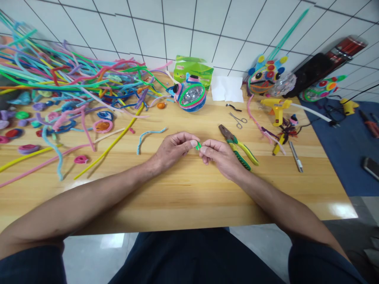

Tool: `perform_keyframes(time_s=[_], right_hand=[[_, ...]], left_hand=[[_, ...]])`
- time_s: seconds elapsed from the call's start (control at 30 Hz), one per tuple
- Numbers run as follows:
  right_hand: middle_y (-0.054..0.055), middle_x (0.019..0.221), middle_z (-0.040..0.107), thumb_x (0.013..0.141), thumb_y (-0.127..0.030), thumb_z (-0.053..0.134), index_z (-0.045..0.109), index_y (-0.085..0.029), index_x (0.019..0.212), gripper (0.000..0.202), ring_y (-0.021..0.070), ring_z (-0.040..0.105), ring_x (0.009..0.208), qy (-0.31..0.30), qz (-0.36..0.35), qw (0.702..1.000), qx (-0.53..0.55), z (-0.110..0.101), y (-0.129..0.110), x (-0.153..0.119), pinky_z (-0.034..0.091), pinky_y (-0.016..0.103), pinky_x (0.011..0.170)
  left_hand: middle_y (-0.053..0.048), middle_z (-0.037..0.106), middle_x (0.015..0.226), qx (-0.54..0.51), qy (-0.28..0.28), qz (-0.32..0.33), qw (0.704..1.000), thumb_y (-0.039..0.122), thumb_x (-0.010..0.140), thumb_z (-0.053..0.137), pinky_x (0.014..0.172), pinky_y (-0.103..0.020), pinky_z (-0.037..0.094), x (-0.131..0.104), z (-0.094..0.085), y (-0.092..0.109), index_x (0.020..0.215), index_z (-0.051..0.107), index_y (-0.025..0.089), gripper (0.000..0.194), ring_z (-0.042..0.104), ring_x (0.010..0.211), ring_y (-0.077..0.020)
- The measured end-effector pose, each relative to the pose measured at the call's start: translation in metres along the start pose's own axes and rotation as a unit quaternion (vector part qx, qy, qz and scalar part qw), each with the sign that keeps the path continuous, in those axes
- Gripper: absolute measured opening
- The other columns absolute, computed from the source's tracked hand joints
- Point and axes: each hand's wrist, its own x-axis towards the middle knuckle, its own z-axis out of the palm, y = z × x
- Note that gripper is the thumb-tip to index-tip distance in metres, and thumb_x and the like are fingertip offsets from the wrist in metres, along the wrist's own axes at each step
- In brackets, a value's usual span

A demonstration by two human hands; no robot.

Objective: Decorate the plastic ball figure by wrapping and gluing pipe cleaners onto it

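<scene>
Between my hands, near the middle of the wooden table, is a small green fuzzy piece (pixel 198 146). My left hand (pixel 179 146) pinches its left side with thumb and forefinger. On its right side the fingers of my right hand (pixel 217 154) are closed, the thumb pressed on the piece. Pliers (pixel 237 148) with green and yellow handles lie just right of my right hand. A light blue pipe cleaner (pixel 149 135) rests left of my left hand. Beyond both hands stands a decorated ball (pixel 192 94) wrapped in coloured strands.
Piled pipe cleaners (pixel 89 79) and coiled pieces cover the table's left. Small scissors (pixel 238 120), a yellow glue gun (pixel 276 108) and a cutter (pixel 296 157) lie right. White paper (pixel 227 88), a green packet (pixel 204 71) and a dark red bottle (pixel 322 65) are near the tiled wall.
</scene>
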Motion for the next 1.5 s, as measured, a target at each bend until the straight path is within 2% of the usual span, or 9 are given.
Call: perform_keyframes(time_s=[0.17, 0.27, 0.43, 0.6, 0.83, 1.07, 1.2, 1.37, 1.5], right_hand=[[-0.001, 0.073, 0.07, 0.094, -0.061, 0.084, 0.072, -0.024, 0.085, 0.04, 0.0151, 0.06, 0.068, 0.023, -0.023, 0.999, -0.038, -0.005, 0.0, 0.001, 0.049, 0.032, 0.067], [-0.001, 0.075, 0.07, 0.096, -0.063, 0.081, 0.073, -0.025, 0.091, 0.039, 0.0153, 0.061, 0.069, 0.035, -0.044, 0.998, -0.04, -0.007, -0.001, 0.001, 0.05, 0.033, 0.068], [-0.004, 0.078, 0.068, 0.092, -0.057, 0.087, 0.071, -0.026, 0.1, 0.036, 0.0147, 0.058, 0.07, 0.049, -0.067, 0.996, -0.043, -0.005, -0.002, -0.001, 0.049, 0.032, 0.067], [-0.003, 0.082, 0.068, 0.092, -0.05, 0.086, 0.072, -0.025, 0.097, 0.029, 0.0141, 0.056, 0.071, 0.064, -0.09, 0.991, -0.073, -0.004, 0.0, 0.0, 0.047, 0.033, 0.071], [-0.001, 0.084, 0.07, 0.102, -0.044, 0.074, 0.073, -0.025, 0.097, 0.019, 0.0164, 0.058, 0.076, 0.066, -0.11, 0.98, -0.152, -0.009, 0.001, -0.002, 0.045, 0.034, 0.073], [0.002, 0.094, 0.078, 0.104, -0.036, 0.068, 0.069, -0.026, 0.101, 0.011, 0.0184, 0.068, 0.084, 0.069, -0.181, 0.949, -0.25, -0.009, 0.002, -0.002, 0.051, 0.035, 0.078], [0.0, 0.093, 0.077, 0.103, -0.036, 0.065, 0.068, -0.025, 0.101, 0.012, 0.0167, 0.069, 0.083, 0.062, -0.167, 0.956, -0.232, -0.008, 0.001, -0.003, 0.052, 0.033, 0.077], [-0.003, 0.082, 0.068, 0.102, -0.036, 0.063, 0.065, -0.024, 0.095, 0.014, 0.0147, 0.062, 0.075, 0.06, -0.144, 0.96, -0.231, -0.006, 0.002, -0.004, 0.047, 0.031, 0.07], [-0.002, 0.084, 0.071, 0.101, -0.036, 0.063, 0.064, -0.025, 0.094, 0.013, 0.015, 0.064, 0.076, 0.052, -0.155, 0.953, -0.255, -0.004, -0.001, -0.003, 0.049, 0.03, 0.071]], left_hand=[[-0.001, 0.076, 0.077, 0.001, -0.02, 0.003, 1.0, 0.057, 0.078, 0.105, 0.061, -0.024, 0.042, 0.0, 0.0, 0.001, 0.098, 0.085, 0.017, 0.048, 0.054, 0.062, -0.0096], [-0.001, 0.078, 0.078, 0.003, 0.002, 0.001, 1.0, 0.055, 0.077, 0.105, 0.06, -0.024, 0.042, 0.0, 0.0, 0.0, 0.097, 0.086, 0.017, 0.047, 0.054, 0.062, -0.0095], [0.0, 0.078, 0.076, -0.006, 0.032, -0.007, 0.999, 0.055, 0.074, 0.106, 0.056, -0.024, 0.039, 0.001, 0.001, -0.002, 0.095, 0.086, 0.017, 0.047, 0.049, 0.057, -0.0075], [-0.001, 0.079, 0.078, -0.007, 0.042, -0.019, 0.999, 0.054, 0.068, 0.109, 0.057, -0.023, 0.042, -0.001, 0.005, -0.001, 0.091, 0.085, 0.017, 0.05, 0.054, 0.06, -0.0082], [-0.001, 0.077, 0.081, 0.036, 0.018, -0.025, 0.999, 0.053, 0.074, 0.105, 0.06, -0.023, 0.043, -0.005, 0.005, 0.002, 0.095, 0.082, 0.017, 0.047, 0.055, 0.064, -0.0092], [0.004, 0.063, 0.067, 0.127, -0.034, -0.076, 0.988, 0.06, 0.082, 0.094, 0.058, -0.024, 0.038, -0.006, 0.003, 0.011, 0.085, 0.078, 0.017, 0.046, 0.045, 0.059, -0.009], [0.007, 0.055, 0.061, 0.121, -0.019, -0.077, 0.989, 0.058, 0.08, 0.095, 0.059, -0.025, 0.038, -0.007, 0.005, 0.01, 0.086, 0.076, 0.018, 0.045, 0.043, 0.059, -0.0095], [0.004, 0.066, 0.071, 0.108, -0.013, -0.055, 0.993, 0.058, 0.077, 0.096, 0.065, -0.025, 0.041, -0.01, 0.009, 0.01, 0.086, 0.078, 0.016, 0.046, 0.049, 0.065, -0.0096], [0.006, 0.06, 0.066, 0.108, -0.02, -0.045, 0.993, 0.054, 0.082, 0.09, 0.062, -0.025, 0.039, -0.011, 0.01, 0.009, 0.087, 0.077, 0.017, 0.04, 0.044, 0.061, -0.009]])
